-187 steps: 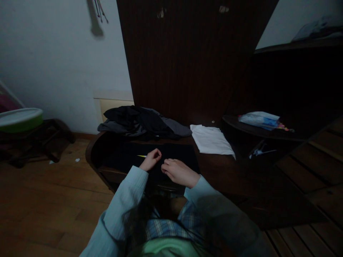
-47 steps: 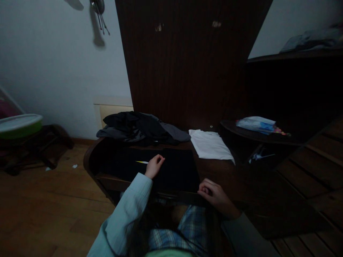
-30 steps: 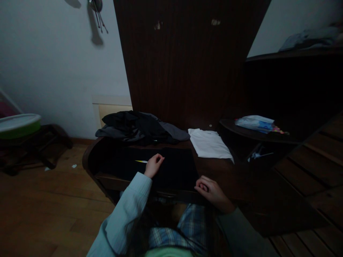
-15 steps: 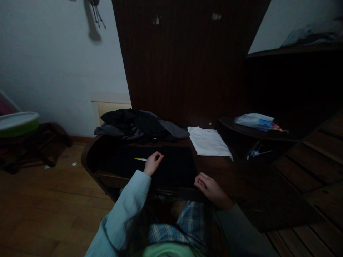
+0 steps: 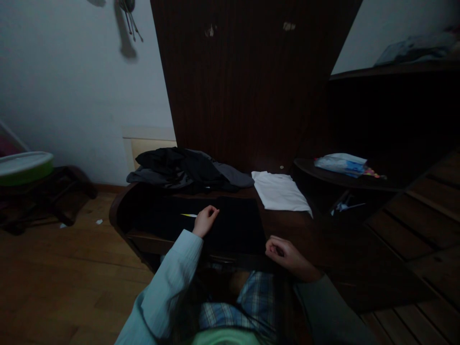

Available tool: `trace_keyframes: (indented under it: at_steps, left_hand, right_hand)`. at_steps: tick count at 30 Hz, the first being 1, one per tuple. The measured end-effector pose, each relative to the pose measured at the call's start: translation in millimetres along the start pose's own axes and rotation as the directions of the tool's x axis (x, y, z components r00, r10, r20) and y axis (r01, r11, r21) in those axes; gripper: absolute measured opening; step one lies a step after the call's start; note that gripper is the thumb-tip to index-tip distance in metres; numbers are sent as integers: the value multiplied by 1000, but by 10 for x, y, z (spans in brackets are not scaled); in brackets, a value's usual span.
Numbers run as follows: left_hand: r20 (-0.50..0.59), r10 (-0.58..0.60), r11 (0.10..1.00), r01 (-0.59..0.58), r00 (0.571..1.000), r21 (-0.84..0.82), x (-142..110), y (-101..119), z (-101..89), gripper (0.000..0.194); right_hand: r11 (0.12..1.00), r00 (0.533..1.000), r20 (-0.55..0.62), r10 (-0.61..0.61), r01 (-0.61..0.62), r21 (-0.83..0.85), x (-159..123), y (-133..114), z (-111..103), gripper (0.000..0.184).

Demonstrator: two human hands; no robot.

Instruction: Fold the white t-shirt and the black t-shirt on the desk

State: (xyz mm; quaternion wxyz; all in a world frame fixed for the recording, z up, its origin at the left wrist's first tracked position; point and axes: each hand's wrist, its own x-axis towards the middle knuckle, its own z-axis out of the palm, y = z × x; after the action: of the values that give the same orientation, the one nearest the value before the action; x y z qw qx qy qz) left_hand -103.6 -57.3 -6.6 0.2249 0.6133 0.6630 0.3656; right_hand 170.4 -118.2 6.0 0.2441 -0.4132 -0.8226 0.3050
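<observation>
A black cloth (image 5: 233, 225) lies spread flat on a dark wooden table (image 5: 298, 235) in front of me. My left hand (image 5: 204, 220) rests on the cloth with its fingers curled in a pinch, and a thin yellow stick (image 5: 188, 215) pokes out to its left. My right hand (image 5: 285, 256) is at the cloth's near right corner by the table's front edge, fingers curled; what it grips is too dark to make out.
A heap of dark clothes (image 5: 187, 170) and a folded white garment (image 5: 280, 191) lie at the back of the table. A plastic packet (image 5: 341, 163) sits on a lower shelf to the right. A green-rimmed basin (image 5: 23, 165) stands at the left. A dark wooden panel (image 5: 251, 81) rises behind.
My right hand left the middle of the cloth, beside the left hand, and went to the near right corner. In the last second it shifted only slightly. My left hand stayed put.
</observation>
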Motion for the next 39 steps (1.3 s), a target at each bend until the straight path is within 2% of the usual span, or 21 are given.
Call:
trace_keyframes:
  at_steps: [6,13,16,21,26,28,31,35,39]
  left_hand:
    - [5,-5,1000,5,1000,-7,-1,7,-6,17]
    - [6,1,1000,-1,1000,1,-9,3,-8,19]
    - [16,-5,1000,5,1000,11,-12,2,-7,19]
    - [7,-21,999,20,1000,32,-6,-4,5,18]
    - [-2,-5,1000,5,1000,24,-32,43,-18,17]
    - [-5,-6,1000,6,1000,15,-45,59,-27,17]
    - [-14,10,1000,-10,1000,-11,-50,55,-24,17]
    - [-16,23,999,-23,1000,-32,-36,24,-2,17]
    - [-7,-18,1000,18,1000,-7,-18,11,15,15]
  right_hand:
    - [998,995,-88,56,-55,6,7,69,90,13]
    - [1000,1000,11,6,-6,-1,-3,54,-5,21]
    - [998,999,42,-12,15,-59,-31,47,-46,20]
    - [992,993,118,-6,21,-127,90,-123,-200,15]
    - [988,991,-66,-119,111,-108,575,-294,-363,19]
    - [970,981,-23,-194,189,-155,861,-286,-350,17]
    - [944,965,109,-238,256,-208,1333,-248,-279,16]
    - [926,939,286,-191,269,-265,1893,-251,-172,23]
    - [849,926,345,-156,304,-432,2191,-283,-43,29]
